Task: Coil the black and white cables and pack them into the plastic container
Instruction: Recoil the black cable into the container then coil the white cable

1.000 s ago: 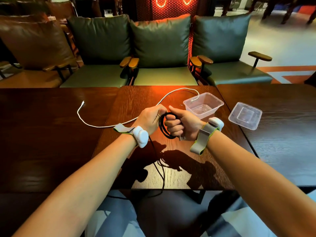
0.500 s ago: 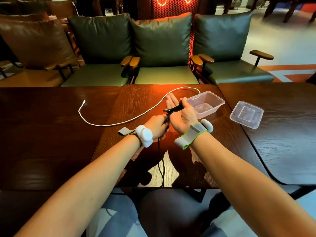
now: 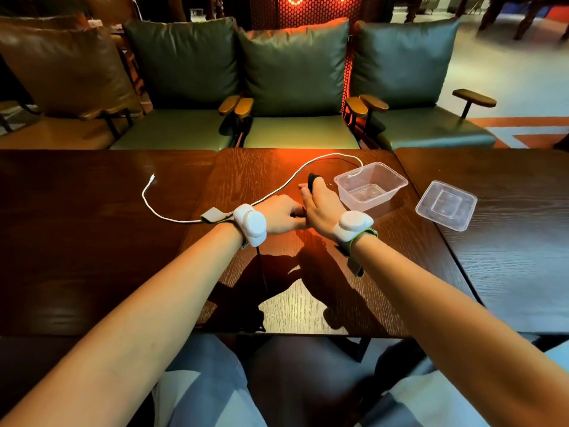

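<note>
**A:** Right hand (image 3: 323, 208) is curled round the coiled bit of the thin black cable (image 3: 312, 181), and left hand (image 3: 281, 214) pinches its loose run right beside it.

**B:** The rest? Long white cable (image 3: 184, 220) sprawls uncoiled over the dark wooden table (image 3: 308, 303), one end in the clear rectangular plastic container (image 3: 397, 183). Green leather armchairs (image 3: 295, 66) sit behind.

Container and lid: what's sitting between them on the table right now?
Only bare wood. In the head view, the stretch between the plastic container and the lid shows just table, crossed by the gap where two tabletops meet.
</note>
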Demonstrator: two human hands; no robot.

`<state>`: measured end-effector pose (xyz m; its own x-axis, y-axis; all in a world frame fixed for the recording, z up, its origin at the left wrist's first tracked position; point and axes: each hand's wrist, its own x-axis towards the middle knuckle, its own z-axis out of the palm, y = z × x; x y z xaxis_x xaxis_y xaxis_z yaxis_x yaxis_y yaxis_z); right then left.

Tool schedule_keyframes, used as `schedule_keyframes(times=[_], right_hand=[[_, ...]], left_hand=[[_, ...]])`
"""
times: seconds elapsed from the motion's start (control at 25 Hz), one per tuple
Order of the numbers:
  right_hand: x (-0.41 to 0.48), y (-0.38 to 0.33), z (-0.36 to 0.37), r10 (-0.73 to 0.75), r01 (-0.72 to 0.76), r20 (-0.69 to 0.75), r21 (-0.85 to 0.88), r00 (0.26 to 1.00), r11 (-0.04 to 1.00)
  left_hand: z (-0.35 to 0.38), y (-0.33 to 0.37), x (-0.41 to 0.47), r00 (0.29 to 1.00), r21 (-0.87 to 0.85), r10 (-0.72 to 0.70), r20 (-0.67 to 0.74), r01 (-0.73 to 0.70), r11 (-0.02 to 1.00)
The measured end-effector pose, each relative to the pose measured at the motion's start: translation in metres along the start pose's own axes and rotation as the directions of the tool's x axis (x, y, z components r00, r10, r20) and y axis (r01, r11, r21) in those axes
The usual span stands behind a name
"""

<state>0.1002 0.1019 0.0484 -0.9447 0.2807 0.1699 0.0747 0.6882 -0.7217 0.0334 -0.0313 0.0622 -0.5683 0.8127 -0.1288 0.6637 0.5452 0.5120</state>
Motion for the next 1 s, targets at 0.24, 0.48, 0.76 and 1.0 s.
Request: schedule_keyframes(times=[0.24,0.48,0.76,1.0], right_hand=[[-0.008,0.021,-0.005,0.140,-0.099,0.307,-0.144,0.941,0.985],[-0.023,0.012,-0.009,0.115,-0.529,0.578,0.627,0.808,0.571],[-0.005,-0.008,-0.004,0.033,-0.365,0.400,0.865,0.916,-0.344],[0.018,0.025,-0.004,0.344,-0.082,-0.198,0.753,0.918,0.653]], left_hand=[[-0.019,-0.019,-0.003,0.999,0.166,0.033,-0.022,-0.029,0.986],[-0.006,-0.025,-0.008,0.944,0.147,0.186,-0.274,-0.150,0.978],[0.026,-0.011,0.004,0.995,0.250,-0.024,-0.101,0.049,0.967],[0.017,-0.003,-0.002,0.999,0.394,0.046,0.020,-0.050,0.918]])
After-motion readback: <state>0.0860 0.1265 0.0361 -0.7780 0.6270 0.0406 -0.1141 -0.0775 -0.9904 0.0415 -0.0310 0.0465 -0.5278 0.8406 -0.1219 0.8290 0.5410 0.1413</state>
